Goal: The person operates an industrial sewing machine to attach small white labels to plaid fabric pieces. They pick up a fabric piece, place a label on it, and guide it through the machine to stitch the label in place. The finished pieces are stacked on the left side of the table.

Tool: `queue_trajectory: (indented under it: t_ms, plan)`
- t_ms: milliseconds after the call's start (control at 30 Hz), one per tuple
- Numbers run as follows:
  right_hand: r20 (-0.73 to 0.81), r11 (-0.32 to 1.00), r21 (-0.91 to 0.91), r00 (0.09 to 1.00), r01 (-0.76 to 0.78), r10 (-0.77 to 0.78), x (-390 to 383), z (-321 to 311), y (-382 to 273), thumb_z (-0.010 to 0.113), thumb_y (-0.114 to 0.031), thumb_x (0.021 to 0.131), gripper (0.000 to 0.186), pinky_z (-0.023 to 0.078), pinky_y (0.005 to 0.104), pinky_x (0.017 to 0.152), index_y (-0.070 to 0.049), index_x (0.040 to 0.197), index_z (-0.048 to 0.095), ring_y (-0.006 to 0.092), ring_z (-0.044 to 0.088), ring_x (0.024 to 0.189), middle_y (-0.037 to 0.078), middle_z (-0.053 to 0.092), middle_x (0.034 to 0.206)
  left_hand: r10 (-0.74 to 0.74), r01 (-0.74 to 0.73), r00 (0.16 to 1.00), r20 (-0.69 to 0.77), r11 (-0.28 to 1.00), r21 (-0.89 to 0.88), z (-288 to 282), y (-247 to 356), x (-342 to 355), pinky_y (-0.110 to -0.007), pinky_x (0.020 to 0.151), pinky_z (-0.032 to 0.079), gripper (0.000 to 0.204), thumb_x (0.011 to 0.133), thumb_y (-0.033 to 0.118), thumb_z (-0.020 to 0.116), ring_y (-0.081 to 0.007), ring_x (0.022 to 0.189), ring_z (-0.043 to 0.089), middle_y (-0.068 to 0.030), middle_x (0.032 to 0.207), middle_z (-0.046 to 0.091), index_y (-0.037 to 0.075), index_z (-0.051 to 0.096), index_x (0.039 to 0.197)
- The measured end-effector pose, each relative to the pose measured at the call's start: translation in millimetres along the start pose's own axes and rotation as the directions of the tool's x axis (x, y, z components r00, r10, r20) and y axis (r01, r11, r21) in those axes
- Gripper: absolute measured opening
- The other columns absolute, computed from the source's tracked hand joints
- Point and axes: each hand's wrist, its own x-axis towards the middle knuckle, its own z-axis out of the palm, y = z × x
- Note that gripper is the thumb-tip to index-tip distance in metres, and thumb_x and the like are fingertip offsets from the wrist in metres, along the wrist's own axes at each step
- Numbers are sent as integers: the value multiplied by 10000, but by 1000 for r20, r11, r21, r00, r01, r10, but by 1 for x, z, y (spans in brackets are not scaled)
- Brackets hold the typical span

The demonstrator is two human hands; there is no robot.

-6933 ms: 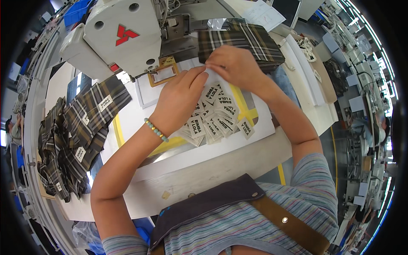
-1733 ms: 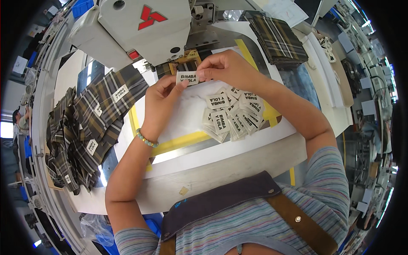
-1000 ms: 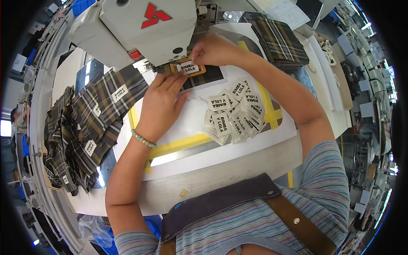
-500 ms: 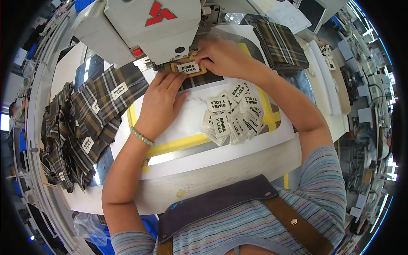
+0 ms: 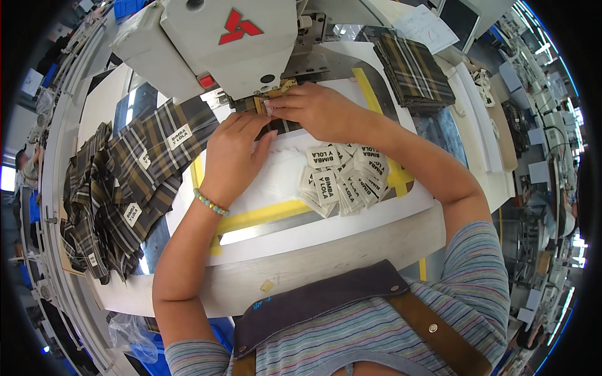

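My left hand lies with thumb apart and fingertips resting at the lower left of a small brass-coloured frame under the sewing machine head. My right hand reaches over that frame from the right, fingers together near my left fingertips; its thumb and whatever it pinches or presses are hidden. The white label seen there earlier is mostly covered. Dark plaid fabric lies beneath the frame. A pile of white printed labels sits just below my right hand on the white board.
Plaid pieces with labels are heaped at the left, a folded plaid stack lies at the back right beside papers. Yellow tape edges the board. Co-workers sit at the far left and far right rim; a blue bin stands behind.
Earlier both hands held a label, which then went into the frame. In the last half second my right hand has moved down and left over it; my left hand has barely moved.
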Motion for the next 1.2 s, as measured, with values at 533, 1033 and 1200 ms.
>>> queue_trajectory:
  t_ms: [533, 1033, 1200]
  plan:
    - [-53, 997, 38, 996, -73, 74, -1, 1, -2, 619, -29, 859, 358, 524, 370, 1025, -56, 1202, 715, 259, 620, 1175, 33, 669, 1330, 24, -98, 967, 255, 955, 280, -12, -26, -9, -452, 1119, 436, 392, 955, 172, 664, -364, 1334, 524, -144, 1440, 591, -25, 624, 1290]
    - [-18, 998, 34, 998, -57, 58, 3, 1, -2, 615, -39, 858, 306, 531, 380, 1006, -46, 1142, 729, 278, 641, 1144, 62, 694, 1274, 78, -223, 934, 348, 889, 400, -13, -22, -11, -454, 1096, 441, 399, 994, 188, 607, -365, 1335, 519, -170, 1445, 579, -45, 583, 1318]
    - [-73, 999, 34, 997, -31, 33, 3, 6, 2, 619, -41, 850, 287, 539, 389, 985, -41, 1113, 735, 281, 646, 1106, 67, 698, 1253, 72, -221, 931, 357, 891, 398, -15, -20, -10, -447, 1095, 448, 417, 986, 189, 617, -360, 1318, 532, -178, 1441, 578, -52, 573, 1323]
